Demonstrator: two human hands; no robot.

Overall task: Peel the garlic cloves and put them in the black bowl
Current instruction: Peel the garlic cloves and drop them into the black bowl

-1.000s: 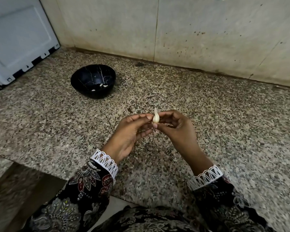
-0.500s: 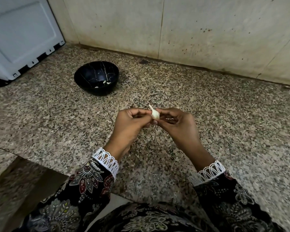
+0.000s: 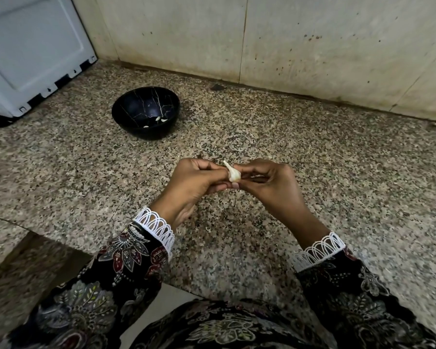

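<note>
Above the speckled stone desk (image 3: 337, 152), near the middle of the head view, two hands meet around a garlic clove (image 3: 233, 172); the left hand (image 3: 194, 182) has its fingers curled inward and its thumb and fingertips pinching the clove's left side; the right hand (image 3: 269, 180) is curled too, its thumb and forefinger gripping the clove's right side and lower end; the clove is held clear of the desk, its pale pointed tip tilted up and to the left, its papery skin on as far as can be told; whether any skin has come loose is too small to tell.

Farther back and to the left, well apart from the hands, the black bowl (image 3: 126, 114) stands upright on the desk; thin pale veins run across its dark inside; a few small white garlic pieces (image 3: 161, 119) lie at its bottom toward the near right side.

Behind the bowl, a stained tiled wall (image 3: 312, 41) rises from the desk's back edge; a white appliance (image 3: 33, 51) stands at the far left corner; dark floral sleeves (image 3: 126, 258) with white lace cuffs cover both wrists.
</note>
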